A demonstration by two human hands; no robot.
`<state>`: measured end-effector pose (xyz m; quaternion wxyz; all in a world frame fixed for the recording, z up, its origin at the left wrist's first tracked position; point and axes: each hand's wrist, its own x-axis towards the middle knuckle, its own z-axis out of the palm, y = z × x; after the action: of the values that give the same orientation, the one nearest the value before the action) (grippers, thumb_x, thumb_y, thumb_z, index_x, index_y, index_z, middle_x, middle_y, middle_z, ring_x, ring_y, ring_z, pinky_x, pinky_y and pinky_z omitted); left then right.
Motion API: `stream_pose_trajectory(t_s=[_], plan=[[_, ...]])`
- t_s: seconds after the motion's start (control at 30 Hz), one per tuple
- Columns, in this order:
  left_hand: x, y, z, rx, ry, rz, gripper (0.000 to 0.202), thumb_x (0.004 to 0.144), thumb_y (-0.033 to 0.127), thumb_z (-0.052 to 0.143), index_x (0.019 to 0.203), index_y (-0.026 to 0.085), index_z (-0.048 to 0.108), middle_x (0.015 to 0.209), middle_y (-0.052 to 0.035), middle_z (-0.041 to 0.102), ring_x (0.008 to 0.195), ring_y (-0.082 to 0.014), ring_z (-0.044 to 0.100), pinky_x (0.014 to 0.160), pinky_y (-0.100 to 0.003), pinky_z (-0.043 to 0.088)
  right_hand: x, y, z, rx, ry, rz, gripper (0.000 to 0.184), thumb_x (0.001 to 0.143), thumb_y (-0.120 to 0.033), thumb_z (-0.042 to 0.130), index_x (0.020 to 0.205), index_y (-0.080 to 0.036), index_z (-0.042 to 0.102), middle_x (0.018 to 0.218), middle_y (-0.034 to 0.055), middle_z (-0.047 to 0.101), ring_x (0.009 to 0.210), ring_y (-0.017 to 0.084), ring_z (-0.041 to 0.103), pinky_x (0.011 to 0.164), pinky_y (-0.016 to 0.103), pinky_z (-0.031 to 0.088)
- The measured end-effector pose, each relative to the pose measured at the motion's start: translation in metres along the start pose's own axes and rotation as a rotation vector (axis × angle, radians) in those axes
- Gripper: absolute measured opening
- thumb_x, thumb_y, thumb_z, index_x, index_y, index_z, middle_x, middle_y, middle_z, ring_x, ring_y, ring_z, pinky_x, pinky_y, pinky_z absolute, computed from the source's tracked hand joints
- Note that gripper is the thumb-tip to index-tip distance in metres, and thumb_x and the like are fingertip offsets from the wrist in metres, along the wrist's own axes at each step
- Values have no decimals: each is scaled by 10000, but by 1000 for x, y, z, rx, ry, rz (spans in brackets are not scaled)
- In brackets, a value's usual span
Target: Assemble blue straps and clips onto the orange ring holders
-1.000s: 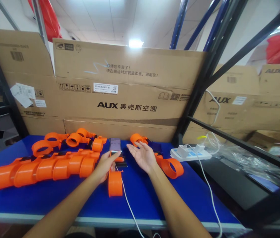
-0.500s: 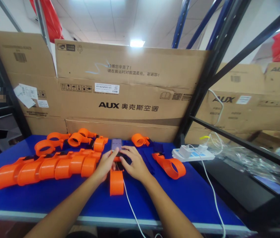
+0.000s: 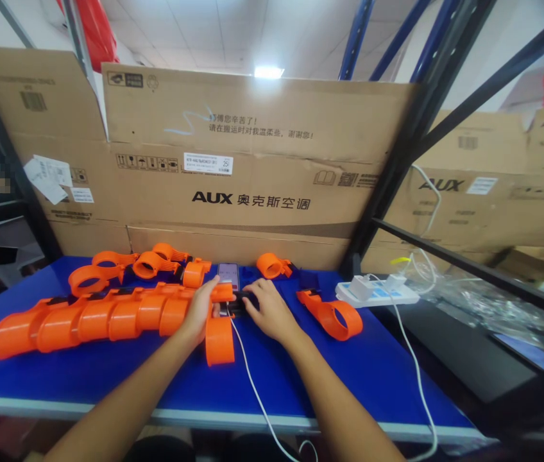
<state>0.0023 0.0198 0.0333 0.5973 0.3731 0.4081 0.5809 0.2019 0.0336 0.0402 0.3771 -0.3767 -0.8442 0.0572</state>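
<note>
Near the middle of the table, my left hand (image 3: 199, 310) is closed around an orange plastic tape dispenser (image 3: 220, 340), whose wide ring hangs toward me. My right hand (image 3: 268, 310) has its fingers curled on a black part (image 3: 242, 301) at the dispenser's right end; the fingertips are partly hidden. A phone (image 3: 228, 274) with a lit screen lies just beyond my hands. To the left, touching or close to my left hand, runs a row of several orange tape dispensers (image 3: 125, 319). A white cable (image 3: 253, 382) comes from under the held dispenser toward the front edge.
More orange dispensers (image 3: 151, 264) lie at the back left, one (image 3: 272, 265) at the back and another (image 3: 344, 321) to the right. A white power strip (image 3: 378, 293) with plugs sits at the right edge. Cardboard (image 3: 253, 173) walls the back; a black frame post (image 3: 382, 179) stands right.
My hands have drawn apart, my right hand shifting right onto the black part. The held dispenser has moved slightly left, and its upper orange part now shows between my hands.
</note>
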Motion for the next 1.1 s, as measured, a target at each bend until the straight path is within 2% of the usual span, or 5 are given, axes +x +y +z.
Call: stream_pose_trajectory(t_s=[0.2, 0.37, 0.5, 0.67, 1.1], plan=[[-3, 2, 3, 9, -3, 20, 455, 764, 606, 705, 793, 156, 641, 556, -8, 643, 329, -79, 404, 371, -235, 264, 0, -3, 14, -207, -73, -24, 195, 912, -172, 573, 1073, -215, 675, 1050, 117, 612, 919, 260, 550, 804, 399, 476], [-3, 0, 4, 47, -5, 38, 485, 760, 627, 704, 852, 154, 644, 641, -29, 695, 330, -69, 403, 370, -230, 286, 1, -8, 5, -141, 15, -11, 222, 925, -180, 549, 1102, -224, 676, 1064, 119, 629, 972, 279, 560, 863, 425, 467], [-2, -8, 5, 101, -43, 68, 504, 769, 662, 685, 834, 164, 650, 546, 7, 615, 321, -75, 395, 349, -225, 258, 4, -16, -2, 84, 121, 37, 225, 992, -277, 499, 1138, -256, 668, 1070, 90, 667, 1017, 267, 590, 922, 424, 468], [-2, -16, 6, 176, -102, 77, 515, 798, 691, 635, 803, 175, 643, 429, 52, 471, 313, -94, 399, 341, -217, 259, 6, -20, 3, 270, 88, 77, 185, 964, -364, 579, 1059, -275, 710, 1020, 60, 707, 960, 243, 622, 852, 379, 489], [-1, -17, 7, 189, -89, 133, 535, 786, 713, 631, 816, 179, 655, 416, 66, 439, 326, -79, 364, 379, -221, 262, 10, -20, 6, 270, 166, 113, 136, 924, -357, 635, 895, -252, 716, 941, 55, 712, 922, 235, 633, 836, 363, 490]])
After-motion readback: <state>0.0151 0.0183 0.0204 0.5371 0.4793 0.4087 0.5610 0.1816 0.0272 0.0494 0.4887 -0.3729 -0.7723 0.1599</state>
